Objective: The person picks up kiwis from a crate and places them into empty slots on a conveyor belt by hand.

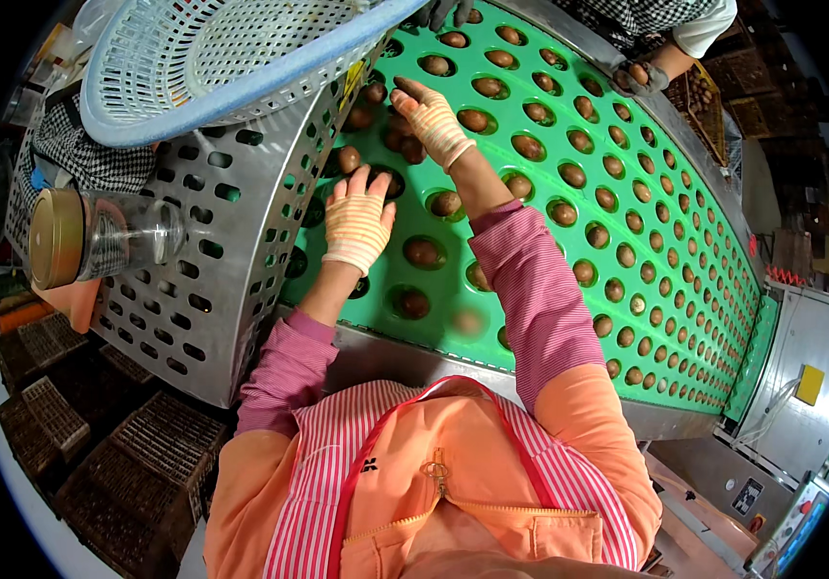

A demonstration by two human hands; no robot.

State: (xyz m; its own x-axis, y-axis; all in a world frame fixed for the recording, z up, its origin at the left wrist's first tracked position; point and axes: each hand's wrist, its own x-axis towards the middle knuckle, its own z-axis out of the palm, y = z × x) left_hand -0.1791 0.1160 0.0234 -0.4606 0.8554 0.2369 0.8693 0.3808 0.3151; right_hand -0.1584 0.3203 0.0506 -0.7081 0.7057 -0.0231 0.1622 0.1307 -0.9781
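In the head view, my left hand (pixel 358 222) wears a striped fingerless glove and spreads its fingers over a green tray (pixel 540 241) with rows of oval holes. Its fingertips are just below a brown egg (pixel 349 160); contact is unclear. My right hand (pixel 429 125), gloved alike, reaches farther up with fingers extended beside a loose cluster of brown eggs (pixel 410 147) at the tray's left end. Neither hand visibly grips anything, though the undersides of the fingers are hidden. Brown eggs (pixel 572 176) sit singly in many holes, several holes near my left hand being dark.
A perforated metal slope (pixel 212 318) borders the left, carrying a pale blue basket (pixel 144 130), a gold-lidded jar (pixel 106 238) and checked cloth (pixel 96 164). A co-worker's gloved hand (pixel 641 77) holds an egg at top right; another dark glove (pixel 443 13) shows at top. Dark crates (pixel 135 454) lie lower left.
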